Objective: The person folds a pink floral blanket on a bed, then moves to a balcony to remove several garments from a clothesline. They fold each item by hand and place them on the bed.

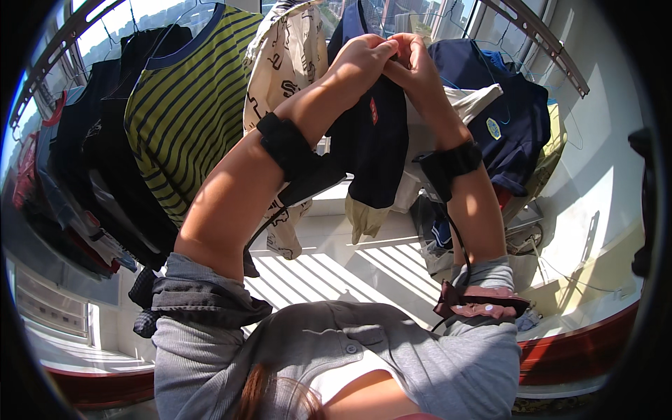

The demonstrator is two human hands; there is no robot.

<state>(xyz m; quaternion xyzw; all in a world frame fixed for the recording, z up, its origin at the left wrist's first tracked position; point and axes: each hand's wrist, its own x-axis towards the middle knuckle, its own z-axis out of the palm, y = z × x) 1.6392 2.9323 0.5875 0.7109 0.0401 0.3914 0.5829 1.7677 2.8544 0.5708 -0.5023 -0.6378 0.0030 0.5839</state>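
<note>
My left hand (365, 52) and my right hand (412, 58) are raised and meet at the top centre, fingertips bent together at the upper part of a dark navy garment (378, 152) with a small red patch. What lies between the fingers is too small and hidden to make out. Left of my hands hangs a cream garment with black print (289, 68), and beyond it a yellow-green shirt with dark stripes (194, 100) on a wire hanger. To the right hangs a navy shirt (493, 105) with a yellow-and-blue badge, beside a white sleeve (480, 102).
Metal drying rails (546, 47) run along both upper sides. Several dark garments (97, 147) hang at the far left. Windows stand behind the clothes. Below lies a tiled floor (336, 273) with striped sunlight, and a white wall (604, 131) rises at the right.
</note>
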